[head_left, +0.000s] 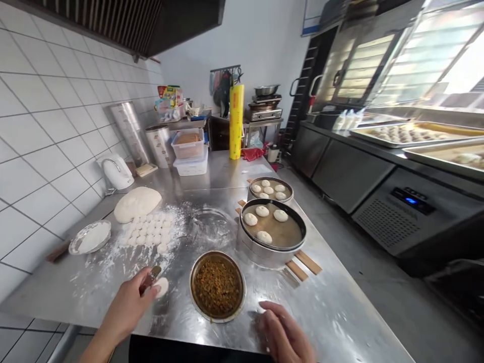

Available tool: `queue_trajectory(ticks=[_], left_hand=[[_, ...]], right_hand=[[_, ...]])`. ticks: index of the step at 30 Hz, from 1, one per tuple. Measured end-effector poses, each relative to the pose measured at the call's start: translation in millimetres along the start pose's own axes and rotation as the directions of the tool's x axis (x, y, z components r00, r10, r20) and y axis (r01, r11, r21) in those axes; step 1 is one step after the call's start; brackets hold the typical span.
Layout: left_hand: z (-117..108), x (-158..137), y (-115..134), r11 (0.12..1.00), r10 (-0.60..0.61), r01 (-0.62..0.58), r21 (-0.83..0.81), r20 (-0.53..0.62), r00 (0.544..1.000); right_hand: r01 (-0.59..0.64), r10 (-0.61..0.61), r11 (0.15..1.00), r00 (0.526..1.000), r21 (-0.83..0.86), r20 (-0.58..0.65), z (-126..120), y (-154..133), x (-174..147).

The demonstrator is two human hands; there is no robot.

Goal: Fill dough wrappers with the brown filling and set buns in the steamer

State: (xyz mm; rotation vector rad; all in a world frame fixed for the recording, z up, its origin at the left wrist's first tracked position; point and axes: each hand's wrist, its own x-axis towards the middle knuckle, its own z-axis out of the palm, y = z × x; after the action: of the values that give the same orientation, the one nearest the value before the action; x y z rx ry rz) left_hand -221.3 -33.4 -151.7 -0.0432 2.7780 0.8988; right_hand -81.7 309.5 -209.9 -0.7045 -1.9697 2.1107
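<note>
My left hand point(126, 305) is closed around a filling spatula, whose small rounded metal end point(155, 271) shows past the fingers; its handle is hidden. At the thumb tip is a small dough round point(162, 287), touching or just beside it. Between my hands stands a round metal bowl point(192, 297) of brown minced filling point(217, 285). To the right of that bowl, my right hand point(285, 335) hovers near the table edge, fingers loosely bent and partly apart, with nothing visible in it. Floured rows of small dough pieces point(149, 230) lie beyond my left hand.
Filled buns sit in a near steamer point(270, 256) and a far steamer point(290, 190), wooden slats under them. A large dough mass point(138, 202), flour bowl point(108, 229) and white kettle point(115, 171) stand left. Farther back are plastic tubs point(191, 166) and a yellow roll point(236, 123).
</note>
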Motion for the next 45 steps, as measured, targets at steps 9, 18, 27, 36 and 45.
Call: queue_trajectory(ticks=[9,18,27,36,45], left_hand=[[53,-51,105,0.943,0.326,-0.297,-0.149,0.244,0.913],[77,-19,93,0.685,0.351,-0.476,0.551,0.322,0.879],[95,-40,115,0.632,0.386,-0.562,0.533,0.413,0.825],[85,-38,113,0.766,0.353,-0.502,0.402,0.390,0.851],[68,-9,111,0.938,0.280,-0.344,0.051,0.476,0.834]], right_hand=[[-0.471,0.228,0.763,0.837,0.443,0.497,39,-8,-29],[-0.258,0.209,0.942,0.952,0.215,0.225,-1,3,-10],[-0.314,0.228,0.753,0.949,0.579,0.218,25,-4,-1],[-0.322,0.245,0.718,0.947,0.617,0.209,26,-2,1],[-0.315,0.362,0.701,0.930,0.640,0.060,17,-14,6]])
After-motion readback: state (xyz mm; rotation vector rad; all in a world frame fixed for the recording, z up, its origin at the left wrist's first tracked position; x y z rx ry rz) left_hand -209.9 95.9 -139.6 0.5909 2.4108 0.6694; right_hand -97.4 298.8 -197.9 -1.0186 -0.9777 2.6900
